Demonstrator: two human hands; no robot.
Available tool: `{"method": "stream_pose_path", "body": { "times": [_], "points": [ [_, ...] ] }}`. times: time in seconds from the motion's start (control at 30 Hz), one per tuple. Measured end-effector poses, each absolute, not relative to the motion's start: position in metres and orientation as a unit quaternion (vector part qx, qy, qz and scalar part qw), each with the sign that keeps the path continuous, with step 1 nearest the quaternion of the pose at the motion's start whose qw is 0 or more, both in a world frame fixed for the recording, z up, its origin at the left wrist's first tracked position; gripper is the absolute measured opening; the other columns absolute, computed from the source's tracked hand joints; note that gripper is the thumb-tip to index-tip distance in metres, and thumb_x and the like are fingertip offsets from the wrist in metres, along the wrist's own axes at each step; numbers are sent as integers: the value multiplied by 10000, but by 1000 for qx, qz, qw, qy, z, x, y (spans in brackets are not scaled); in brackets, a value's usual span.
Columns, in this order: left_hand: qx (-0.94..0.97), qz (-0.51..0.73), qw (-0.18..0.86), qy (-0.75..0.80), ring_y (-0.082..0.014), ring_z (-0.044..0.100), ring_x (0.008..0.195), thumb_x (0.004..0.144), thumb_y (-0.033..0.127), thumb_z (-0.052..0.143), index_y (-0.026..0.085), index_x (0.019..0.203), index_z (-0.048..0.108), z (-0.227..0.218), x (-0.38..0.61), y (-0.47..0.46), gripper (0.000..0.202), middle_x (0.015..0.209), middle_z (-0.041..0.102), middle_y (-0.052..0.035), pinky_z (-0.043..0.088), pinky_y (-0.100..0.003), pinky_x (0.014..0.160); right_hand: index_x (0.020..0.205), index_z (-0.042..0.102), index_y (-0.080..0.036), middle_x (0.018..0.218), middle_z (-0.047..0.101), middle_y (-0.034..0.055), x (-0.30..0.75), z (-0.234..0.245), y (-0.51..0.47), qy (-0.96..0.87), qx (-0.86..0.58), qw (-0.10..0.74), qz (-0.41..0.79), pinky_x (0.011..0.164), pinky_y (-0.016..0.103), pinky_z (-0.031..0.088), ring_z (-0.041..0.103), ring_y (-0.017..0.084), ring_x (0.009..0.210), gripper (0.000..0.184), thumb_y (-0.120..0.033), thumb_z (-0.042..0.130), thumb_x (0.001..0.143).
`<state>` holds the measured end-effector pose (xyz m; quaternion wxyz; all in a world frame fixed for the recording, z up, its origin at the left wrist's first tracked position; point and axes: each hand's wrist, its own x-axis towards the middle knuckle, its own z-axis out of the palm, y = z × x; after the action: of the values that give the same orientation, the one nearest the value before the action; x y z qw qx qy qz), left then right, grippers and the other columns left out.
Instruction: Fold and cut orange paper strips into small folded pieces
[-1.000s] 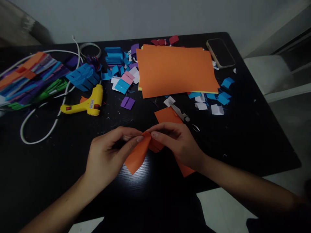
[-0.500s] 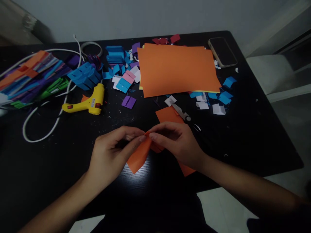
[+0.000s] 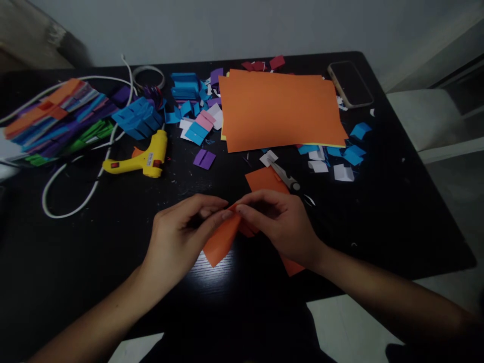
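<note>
Between my two hands is a small piece of orange paper [image 3: 220, 243], pinched along its upper edge and hanging down toward me. My left hand [image 3: 185, 229] grips it between thumb and fingers from the left. My right hand [image 3: 282, 222] pinches the same edge, its fingertips close to the left ones. Under and behind my right hand lies an orange paper strip [image 3: 264, 180] on the table, partly hidden by the hand. Scissors [image 3: 289, 180] rest across that strip's far end, their handles partly lost against the black top.
A stack of orange sheets [image 3: 282, 111] lies at the back of the black table [image 3: 151, 196]. A yellow glue gun [image 3: 145, 159], a white cable [image 3: 71, 216] and folded blue paper [image 3: 139, 120] are to the left. A phone [image 3: 350, 84] lies back right, with paper scraps [image 3: 343, 173] nearer.
The whole view has shifted slightly, so things on the table appear a little further right. Both hands keep their pinch on the orange paper, with the left fingers slightly adjusted.
</note>
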<state>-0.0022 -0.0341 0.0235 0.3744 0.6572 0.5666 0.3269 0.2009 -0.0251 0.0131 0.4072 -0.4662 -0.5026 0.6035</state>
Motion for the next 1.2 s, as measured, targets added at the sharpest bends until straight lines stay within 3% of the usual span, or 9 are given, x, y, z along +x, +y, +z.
{"method": "stream_pose_path", "body": {
  "times": [0.13,0.27,0.7,1.2],
  "points": [
    [644,318,394,573,-106,664,679,936,327,748,214,1015,745,22,-2,-34,138,764,706,36,519,-211,620,949,791,-210,773,747,2,201,13,-25,-500,-473,411,598,588,254,574,680,130,635,119,-323,780,914],
    [656,318,394,560,-102,675,692,954,303,729,222,975,764,24,-2,-34,91,813,751,28,512,-201,612,920,783,-204,797,759,14,200,14,-22,-493,-477,402,606,593,252,582,689,136,660,133,-335,788,900],
    [674,327,369,550,-114,706,719,951,254,739,241,981,796,26,-2,-35,66,868,798,24,539,-225,656,942,813,-222,911,814,26,201,14,-21,-508,-473,405,595,793,294,644,769,179,870,116,-328,800,898],
    [733,302,327,515,-123,683,723,997,227,674,222,1022,779,27,-4,-35,108,860,756,2,509,-241,636,937,814,-220,889,807,29,201,11,-24,-531,-493,399,562,700,284,631,753,175,805,139,-354,787,913]
  ]
}}
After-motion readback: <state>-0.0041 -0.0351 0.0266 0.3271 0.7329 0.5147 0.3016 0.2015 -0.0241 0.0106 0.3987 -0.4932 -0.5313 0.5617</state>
